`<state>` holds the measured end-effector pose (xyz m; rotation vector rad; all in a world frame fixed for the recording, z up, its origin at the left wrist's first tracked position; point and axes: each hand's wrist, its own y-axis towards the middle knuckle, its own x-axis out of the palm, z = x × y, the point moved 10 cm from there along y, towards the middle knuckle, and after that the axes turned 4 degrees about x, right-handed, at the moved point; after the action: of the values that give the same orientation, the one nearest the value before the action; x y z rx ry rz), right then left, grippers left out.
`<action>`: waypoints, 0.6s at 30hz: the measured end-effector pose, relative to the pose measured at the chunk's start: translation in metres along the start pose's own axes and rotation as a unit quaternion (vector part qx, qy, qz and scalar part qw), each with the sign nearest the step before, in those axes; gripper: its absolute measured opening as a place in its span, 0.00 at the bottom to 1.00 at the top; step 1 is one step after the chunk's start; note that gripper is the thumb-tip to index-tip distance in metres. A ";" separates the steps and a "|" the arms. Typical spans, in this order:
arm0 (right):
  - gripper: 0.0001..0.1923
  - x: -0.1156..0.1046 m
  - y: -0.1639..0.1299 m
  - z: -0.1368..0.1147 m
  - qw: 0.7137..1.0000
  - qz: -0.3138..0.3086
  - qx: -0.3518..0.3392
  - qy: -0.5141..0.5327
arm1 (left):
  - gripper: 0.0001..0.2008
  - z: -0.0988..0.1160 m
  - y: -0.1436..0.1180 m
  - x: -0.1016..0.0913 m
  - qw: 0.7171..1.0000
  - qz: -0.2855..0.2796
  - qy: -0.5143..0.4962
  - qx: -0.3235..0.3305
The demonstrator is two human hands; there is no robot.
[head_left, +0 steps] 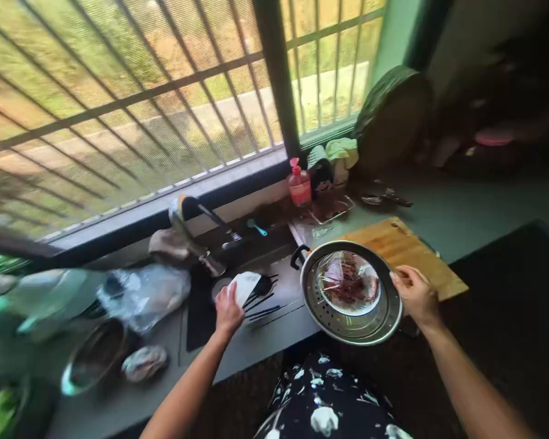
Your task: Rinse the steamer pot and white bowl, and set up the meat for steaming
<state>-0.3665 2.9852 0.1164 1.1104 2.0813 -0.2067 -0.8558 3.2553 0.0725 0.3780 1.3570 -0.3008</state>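
Steamer pan (pixel 351 320), round and perforated, is gripped at its right rim by the right hand (pixel 415 297), with the fingers curled over the edge. A film-covered plate (pixel 349 283) of dark food is carried inside the pan. A wooden board (pixel 405 250) lies just behind the pan on the surface (pixel 462 207). Left of the pan, a white piece (pixel 244 285) is pinched by the left hand (pixel 227 312) over the sink (pixel 201 317). A red bottle (pixel 299 186) stands behind the pan by the window.
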 end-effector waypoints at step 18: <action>0.09 0.269 -0.078 -0.198 0.798 -0.574 0.096 0.156 | 0.28 0.037 -0.026 0.009 0.602 -0.055 -0.759 -0.240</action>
<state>-0.6251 3.2018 0.0561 -0.2144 2.8309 -0.8697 -0.8318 3.2159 0.0681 -0.4368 -0.3125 -0.2166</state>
